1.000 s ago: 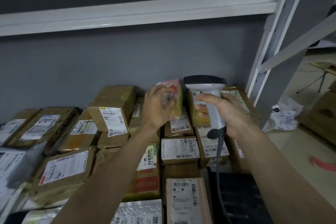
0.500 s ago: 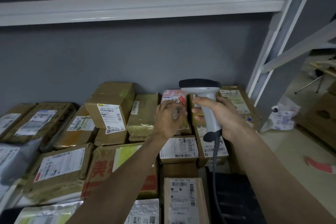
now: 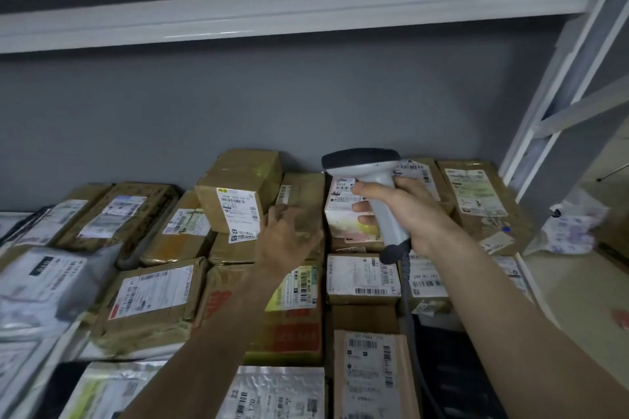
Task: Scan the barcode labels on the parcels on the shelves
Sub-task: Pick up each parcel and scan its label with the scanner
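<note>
The barcode scanner is gripped upright in the right hand. The left hand, open and holding nothing, is placed just right of the labelled brown box, nearer to it than the scanner, whose head is aimed at the back row.

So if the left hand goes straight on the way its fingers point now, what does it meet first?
Probably the brown cardboard parcel lying just beyond the left hand, right of the taller brown box with the white label. The open fingers already overlap it, though depth is unclear.
</note>
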